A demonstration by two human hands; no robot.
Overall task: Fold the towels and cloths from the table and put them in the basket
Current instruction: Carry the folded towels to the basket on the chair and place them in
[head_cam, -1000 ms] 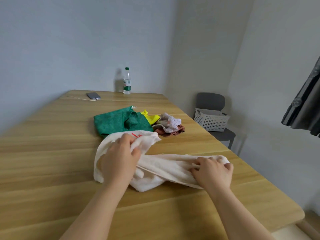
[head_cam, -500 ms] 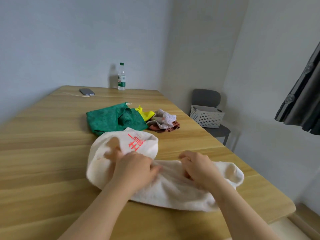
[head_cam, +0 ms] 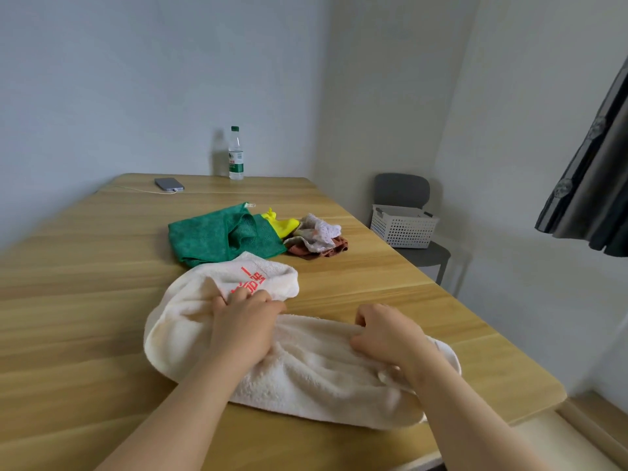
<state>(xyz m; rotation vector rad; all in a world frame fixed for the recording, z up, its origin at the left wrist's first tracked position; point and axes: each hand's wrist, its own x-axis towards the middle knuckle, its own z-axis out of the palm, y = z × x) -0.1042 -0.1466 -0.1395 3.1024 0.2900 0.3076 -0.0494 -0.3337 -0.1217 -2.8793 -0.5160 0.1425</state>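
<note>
My left hand (head_cam: 244, 321) gripped the cream-white terry towel with red lettering (head_cam: 306, 368) at its bunched middle, fingers curled into the pile. My right hand (head_cam: 390, 334) pinched its far edge. The towel lay by the near right corner of the wooden table (head_cam: 85, 300). Beyond it, mid-table, sat a crumpled green microfibre cloth (head_cam: 207, 236). The white perforated plastic basket (head_cam: 402, 229) stood on a grey chair (head_cam: 401, 190) beside the table's right edge.
</note>
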